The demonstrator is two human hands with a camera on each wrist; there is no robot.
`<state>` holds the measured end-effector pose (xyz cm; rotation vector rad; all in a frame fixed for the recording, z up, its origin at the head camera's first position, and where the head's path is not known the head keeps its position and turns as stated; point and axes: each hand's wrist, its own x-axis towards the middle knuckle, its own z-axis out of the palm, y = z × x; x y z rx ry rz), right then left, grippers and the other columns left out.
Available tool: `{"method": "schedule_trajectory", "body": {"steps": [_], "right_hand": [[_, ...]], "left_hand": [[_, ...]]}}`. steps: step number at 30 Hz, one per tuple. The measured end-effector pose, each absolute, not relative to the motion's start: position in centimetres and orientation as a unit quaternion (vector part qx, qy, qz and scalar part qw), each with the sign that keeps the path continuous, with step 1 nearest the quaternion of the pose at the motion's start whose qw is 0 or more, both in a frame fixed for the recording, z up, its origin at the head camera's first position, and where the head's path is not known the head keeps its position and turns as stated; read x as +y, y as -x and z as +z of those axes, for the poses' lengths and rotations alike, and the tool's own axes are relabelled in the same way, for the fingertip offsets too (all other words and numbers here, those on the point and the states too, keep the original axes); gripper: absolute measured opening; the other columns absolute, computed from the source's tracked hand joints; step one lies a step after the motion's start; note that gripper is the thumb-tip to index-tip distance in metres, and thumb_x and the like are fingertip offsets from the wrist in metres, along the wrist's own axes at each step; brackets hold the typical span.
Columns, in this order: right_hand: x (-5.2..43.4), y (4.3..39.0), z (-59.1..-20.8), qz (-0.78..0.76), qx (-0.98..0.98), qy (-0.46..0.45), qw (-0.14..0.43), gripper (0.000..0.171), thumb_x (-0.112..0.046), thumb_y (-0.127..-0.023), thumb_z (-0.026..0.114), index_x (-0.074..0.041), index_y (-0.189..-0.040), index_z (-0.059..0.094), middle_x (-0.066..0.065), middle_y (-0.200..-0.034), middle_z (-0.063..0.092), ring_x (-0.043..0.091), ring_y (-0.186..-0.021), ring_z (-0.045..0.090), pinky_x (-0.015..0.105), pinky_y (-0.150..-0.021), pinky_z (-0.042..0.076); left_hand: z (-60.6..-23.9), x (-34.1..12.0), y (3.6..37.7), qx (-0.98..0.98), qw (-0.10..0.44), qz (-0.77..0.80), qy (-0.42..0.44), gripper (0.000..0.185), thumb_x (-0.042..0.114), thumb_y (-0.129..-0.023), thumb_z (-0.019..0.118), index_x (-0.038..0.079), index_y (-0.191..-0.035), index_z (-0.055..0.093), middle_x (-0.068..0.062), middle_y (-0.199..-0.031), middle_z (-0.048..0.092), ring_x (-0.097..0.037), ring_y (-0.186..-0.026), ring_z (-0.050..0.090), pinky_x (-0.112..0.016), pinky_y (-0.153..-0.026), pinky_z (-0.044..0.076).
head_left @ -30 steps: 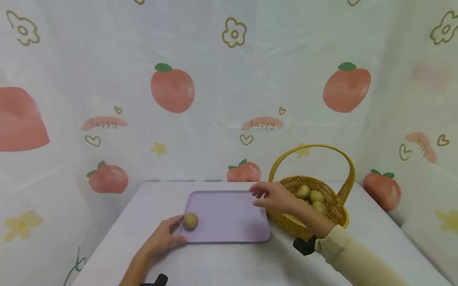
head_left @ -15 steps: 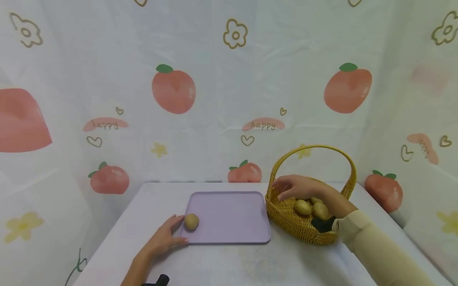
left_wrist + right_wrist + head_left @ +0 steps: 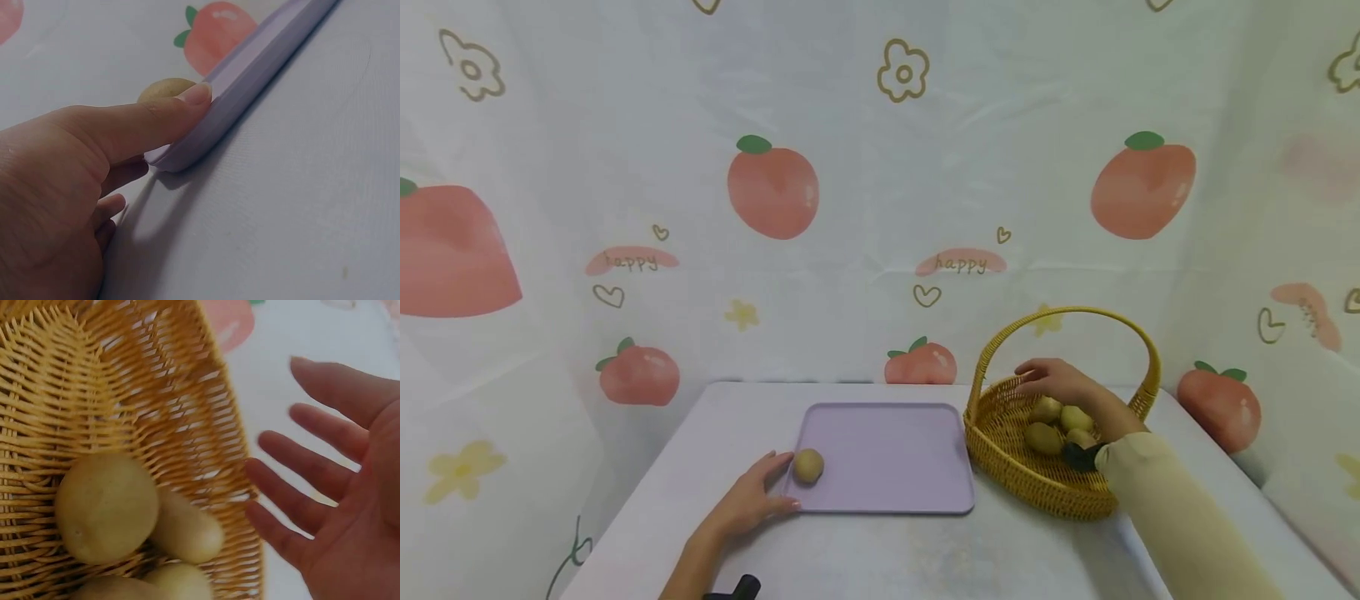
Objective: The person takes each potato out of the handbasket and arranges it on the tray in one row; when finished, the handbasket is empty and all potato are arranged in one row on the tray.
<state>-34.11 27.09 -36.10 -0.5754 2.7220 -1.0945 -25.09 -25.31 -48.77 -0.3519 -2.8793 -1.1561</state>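
The right hand (image 3: 1060, 383), fingers spread and holding nothing, hovers over the potatoes (image 3: 1060, 423) in the wicker basket (image 3: 1037, 479) at the right, under its arched handle. The left hand (image 3: 752, 498) rests flat, thumb pressing the near-left corner of the lilac tray (image 3: 887, 458), just beside the single potato (image 3: 808, 465) lying there.

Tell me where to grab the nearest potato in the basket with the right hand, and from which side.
Take the potato nearest the tray across its narrow middle, coming down from above. The basket wall closes off the sides and the handle arches overhead, so reach in under the arch. The open right hand hovers over the pile; thumb on one long side, fingers on the other, probably suits its oval shape best.
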Motion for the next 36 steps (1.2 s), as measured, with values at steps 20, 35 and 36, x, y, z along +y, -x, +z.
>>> {"method": "schedule_trajectory", "body": {"steps": [20,35,36], "right_hand": [[28.1,34.3,-41.6,-0.548,0.828,0.011,0.116,0.042,-0.011,-0.096,0.059,0.009,-0.13,0.046,0.024,-0.129,0.042,0.033,-0.106,0.048,0.038,-0.08,0.049],[27.7,36.2,-42.6,-0.293,0.944,0.128,0.076,0.046,-0.013,-0.084,0.071,0.006,-0.124,0.057,0.023,-0.11,0.061,0.029,-0.086,0.059,0.039,-0.067,0.052],[27.6,36.2,-42.5,-0.312,0.939,0.116,0.086,0.046,-0.011,-0.084,0.07,0.006,-0.125,0.056,0.022,-0.108,0.06,0.029,-0.083,0.059,0.039,-0.065,0.053]], "left_hand": [[-49.3,-25.4,25.5,-0.918,0.015,-0.378,0.117,0.085,0.036,-0.069,0.086,0.003,-0.14,0.05,-0.028,-0.145,0.041,-0.048,-0.136,0.03,-0.063,-0.111,0.02],[-49.2,-25.4,25.3,-0.917,0.015,-0.383,0.112,0.086,0.036,-0.069,0.086,0.004,-0.14,0.05,-0.027,-0.145,0.04,-0.048,-0.137,0.03,-0.063,-0.111,0.019],[-49.2,-25.4,25.3,-0.916,0.015,-0.384,0.112,0.086,0.035,-0.069,0.086,0.004,-0.14,0.05,-0.027,-0.145,0.04,-0.048,-0.137,0.03,-0.063,-0.111,0.019]]}}
